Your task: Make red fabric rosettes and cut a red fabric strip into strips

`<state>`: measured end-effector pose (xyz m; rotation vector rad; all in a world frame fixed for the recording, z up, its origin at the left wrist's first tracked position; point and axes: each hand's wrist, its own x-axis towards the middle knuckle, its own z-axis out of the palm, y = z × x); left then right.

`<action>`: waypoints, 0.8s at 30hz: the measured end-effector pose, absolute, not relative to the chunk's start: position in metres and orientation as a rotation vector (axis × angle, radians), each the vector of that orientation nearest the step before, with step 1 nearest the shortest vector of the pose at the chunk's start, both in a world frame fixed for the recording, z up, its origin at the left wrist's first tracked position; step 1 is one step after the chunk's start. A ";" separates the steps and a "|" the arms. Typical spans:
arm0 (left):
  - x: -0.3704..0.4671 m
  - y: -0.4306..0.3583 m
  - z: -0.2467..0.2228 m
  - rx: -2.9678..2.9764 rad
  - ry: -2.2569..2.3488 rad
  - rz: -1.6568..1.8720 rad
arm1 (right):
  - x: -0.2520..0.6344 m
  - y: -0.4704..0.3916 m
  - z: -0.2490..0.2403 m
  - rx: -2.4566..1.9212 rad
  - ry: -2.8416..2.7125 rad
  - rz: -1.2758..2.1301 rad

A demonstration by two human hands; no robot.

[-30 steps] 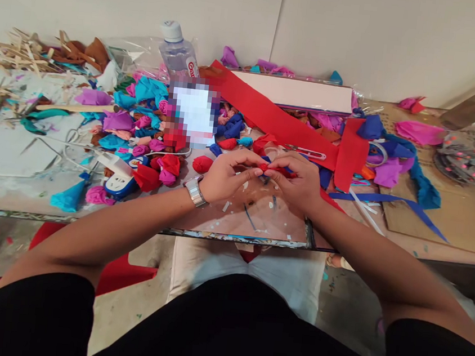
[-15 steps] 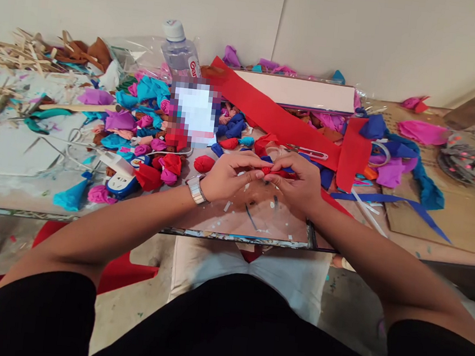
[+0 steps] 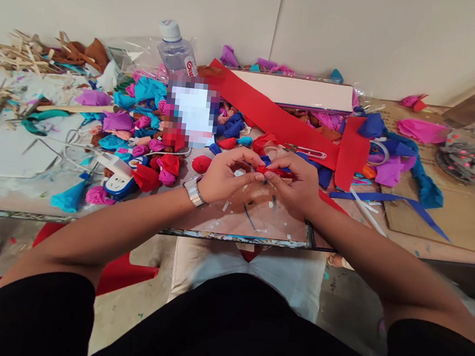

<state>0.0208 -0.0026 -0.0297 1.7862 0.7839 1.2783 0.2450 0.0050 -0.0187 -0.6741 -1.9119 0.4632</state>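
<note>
Between both hands, above the near part of the table, is a small piece of red crepe paper (image 3: 261,169), bunched up and mostly covered by fingers. My left hand (image 3: 230,176) pinches its left side between thumb and fingertips. From the right, my right hand (image 3: 295,181) pinches the same paper, thumb and index finger close to the left ones. A red rolled paper flower (image 3: 200,164) lies just left of my left hand. Behind the hands rest a long red paper strip (image 3: 270,110) and a white-handled cutter (image 3: 308,151).
Colourful paper flowers (image 3: 141,121) heap up at the left, beside a power strip (image 3: 120,184), a water bottle (image 3: 176,52) and a blurred bright screen (image 3: 193,114). Green-handled pliers (image 3: 44,118) lie farther left. Cardboard (image 3: 419,225) and a blue strip (image 3: 396,199) are at the right.
The left fingers have arched up a little over the red paper, and the pinch has shifted slightly. Both hands still hold it in nearly the same place.
</note>
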 end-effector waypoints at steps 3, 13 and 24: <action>0.020 -0.003 -0.029 1.769 0.796 1.287 | 0.246 0.005 -0.019 -0.676 -1.913 0.480; 0.019 -0.003 -0.024 1.743 0.830 1.331 | 0.247 0.006 -0.019 -0.684 -1.921 0.428; 0.018 -0.001 -0.025 1.814 0.762 1.285 | 0.246 0.008 -0.020 -0.727 -1.899 0.399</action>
